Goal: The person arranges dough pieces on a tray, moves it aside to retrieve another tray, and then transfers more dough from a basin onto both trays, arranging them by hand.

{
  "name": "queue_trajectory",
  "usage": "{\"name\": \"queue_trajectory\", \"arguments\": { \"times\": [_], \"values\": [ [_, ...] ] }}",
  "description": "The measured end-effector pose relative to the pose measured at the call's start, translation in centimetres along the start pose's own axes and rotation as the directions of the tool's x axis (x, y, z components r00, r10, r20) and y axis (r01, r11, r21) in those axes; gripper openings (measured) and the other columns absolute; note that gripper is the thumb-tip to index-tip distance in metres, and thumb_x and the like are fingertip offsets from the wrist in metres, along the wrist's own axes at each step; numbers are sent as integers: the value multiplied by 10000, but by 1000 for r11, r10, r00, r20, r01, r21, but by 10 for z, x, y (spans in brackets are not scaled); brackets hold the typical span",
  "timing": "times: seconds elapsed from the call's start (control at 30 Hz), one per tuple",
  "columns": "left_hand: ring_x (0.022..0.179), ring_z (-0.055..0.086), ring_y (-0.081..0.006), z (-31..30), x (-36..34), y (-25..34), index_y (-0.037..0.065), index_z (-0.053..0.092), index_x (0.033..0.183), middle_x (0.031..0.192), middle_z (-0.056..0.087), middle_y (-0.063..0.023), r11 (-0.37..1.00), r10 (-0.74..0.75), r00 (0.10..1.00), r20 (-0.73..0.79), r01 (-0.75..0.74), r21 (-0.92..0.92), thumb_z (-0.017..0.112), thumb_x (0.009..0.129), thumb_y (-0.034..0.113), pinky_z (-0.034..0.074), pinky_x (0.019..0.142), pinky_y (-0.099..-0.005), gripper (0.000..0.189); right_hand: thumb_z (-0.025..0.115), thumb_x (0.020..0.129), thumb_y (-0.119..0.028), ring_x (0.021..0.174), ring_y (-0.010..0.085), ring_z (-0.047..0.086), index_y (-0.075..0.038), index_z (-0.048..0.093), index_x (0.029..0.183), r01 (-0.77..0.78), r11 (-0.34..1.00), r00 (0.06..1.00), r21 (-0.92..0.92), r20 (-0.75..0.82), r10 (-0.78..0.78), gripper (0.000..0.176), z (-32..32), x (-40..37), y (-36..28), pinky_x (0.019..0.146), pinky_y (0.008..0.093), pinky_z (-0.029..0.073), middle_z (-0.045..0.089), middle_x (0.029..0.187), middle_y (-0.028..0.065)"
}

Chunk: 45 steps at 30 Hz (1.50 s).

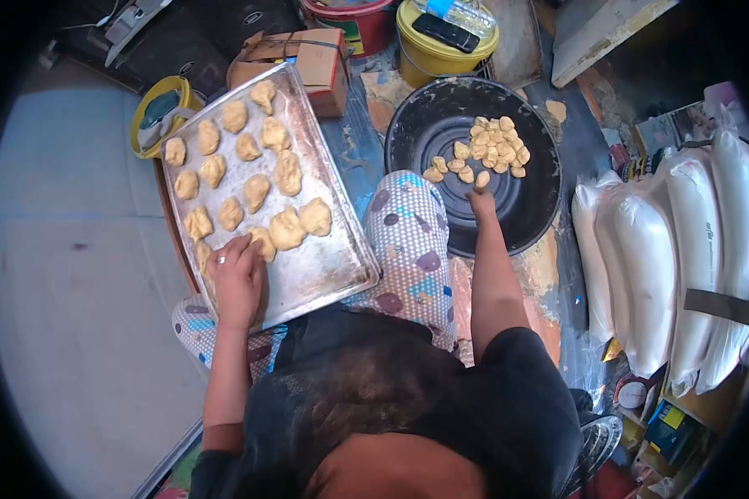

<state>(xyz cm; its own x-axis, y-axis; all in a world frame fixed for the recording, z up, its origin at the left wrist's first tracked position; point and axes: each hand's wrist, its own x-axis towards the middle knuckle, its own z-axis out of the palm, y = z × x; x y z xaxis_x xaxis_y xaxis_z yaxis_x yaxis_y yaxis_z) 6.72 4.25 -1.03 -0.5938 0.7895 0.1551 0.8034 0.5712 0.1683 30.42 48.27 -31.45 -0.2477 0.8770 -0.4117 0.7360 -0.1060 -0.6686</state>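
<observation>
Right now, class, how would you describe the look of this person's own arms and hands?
Dark, short sleeves leave the forearms bare. The left hand wears a small, pale ring; the right hand is likewise ungloved.

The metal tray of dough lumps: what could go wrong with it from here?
The metal tray overlaps the patterned trousers and seems to rest at least partly on a leg, so a shift of the legs might tip it. Some dough lumps beside the left hand look to be touching, so they might stick together.
</observation>
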Motion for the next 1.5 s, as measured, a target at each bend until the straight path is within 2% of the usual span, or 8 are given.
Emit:
{"name": "queue_trajectory", "arguments": {
  "times": [0.2,0.4,0.7,0.87,0.97,1.27,1.37,1.5],
  "values": [
    [1226,469,-297,-10,4,30,83,578,1205,1289,534,-130,997,-72,996,53,70,32,616,780,75,287,1026,-420,427,665,720,-211,1228,404,433,2,540,1237,-176,970,975,-166,-167,148,573,32,45,56,1003,417,411,456,1328,239],
    [1197,478,-317,-14,-15,28,63,567,1212,1272,539,-138,960,-271,959,-84,276,55,613,768,49,305,1017,-414,446,702,667,-138,1208,402,452,41,375,1341,456,834,848,-310,-133,-513,770,81,120,69,1015,430,394,505,1243,260],
    [1097,535,-320,-39,-46,6,48,582,1127,1169,589,-140,929,-360,877,-318,366,-43,550,746,-42,348,965,-411,393,759,681,-286,995,310,620,25,538,1139,30,945,995,-324,102,4,597,91,103,72,835,378,496,633,1067,176],
    [1021,555,-325,-44,-67,-7,29,602,1059,1075,604,-145,904,-427,816,-388,379,-198,545,736,-56,400,913,-395,338,644,785,-163,841,245,620,-2,556,1180,-67,771,986,633,160,-46,435,34,89,61,654,363,506,620,1064,143],
    [968,560,-318,-41,-79,-5,26,619,1012,1028,609,-134,919,-392,837,-383,335,-208,556,728,-47,415,879,-390,300,593,814,-82,933,201,594,-25,489,1245,154,668,974,728,3,-229,447,-38,-28,-61,732,321,489,581,1116,108],
    [885,562,-270,-26,-87,5,56,629,957,927,618,-77,957,-155,900,-407,34,-289,614,685,-23,387,827,-378,283,724,786,-128,869,122,595,-29,554,1078,510,612,459,605,410,-788,353,-5,-322,-245,749,273,489,631,943,65],
    [899,554,-267,-18,-94,1,61,630,970,939,609,-72,951,-156,896,-415,23,-308,635,708,12,380,817,-387,267,727,778,-276,765,321,629,-61,589,1045,740,610,369,284,588,-720,370,42,-363,-254,687,396,502,643,858,163],
    [971,538,-296,-18,-101,-6,52,630,1031,1046,584,-109,942,-260,901,-347,158,-296,651,735,51,384,873,-411,297,719,796,-160,651,185,617,-34,592,1028,985,86,31,147,343,-939,293,66,-369,-248,593,311,494,615,779,107]
  ]
}}
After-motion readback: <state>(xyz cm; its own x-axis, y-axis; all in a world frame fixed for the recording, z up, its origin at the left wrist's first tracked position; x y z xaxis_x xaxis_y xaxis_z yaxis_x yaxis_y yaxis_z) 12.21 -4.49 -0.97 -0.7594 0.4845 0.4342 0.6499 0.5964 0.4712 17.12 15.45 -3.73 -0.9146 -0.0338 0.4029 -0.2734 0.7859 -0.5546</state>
